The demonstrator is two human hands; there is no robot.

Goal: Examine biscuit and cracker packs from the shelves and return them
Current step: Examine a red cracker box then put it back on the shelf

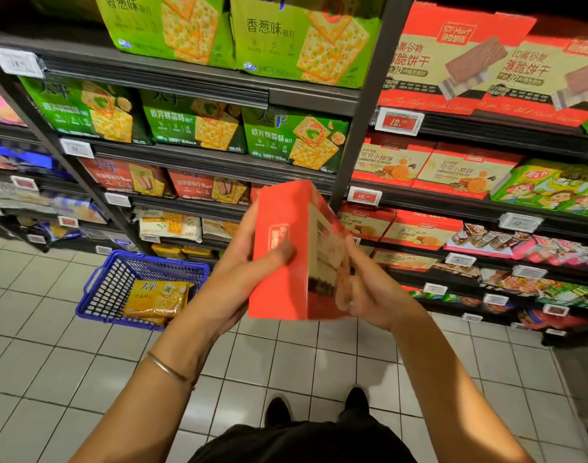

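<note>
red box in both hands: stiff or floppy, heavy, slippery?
Probably stiff: the red box keeps flat faces and sharp edges with the left hand and right hand pressing opposite sides. Likely light for its size, since it is held up by thumb and fingers alone. Its face looks smooth, so possibly a little slippery, though neither hand seems to squeeze hard.

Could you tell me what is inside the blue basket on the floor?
The blue basket holds a yellow cracker pack lying flat. A second yellow pack seems to sit beneath it, mostly covered. The left forearm hides the basket's right corner.
</note>
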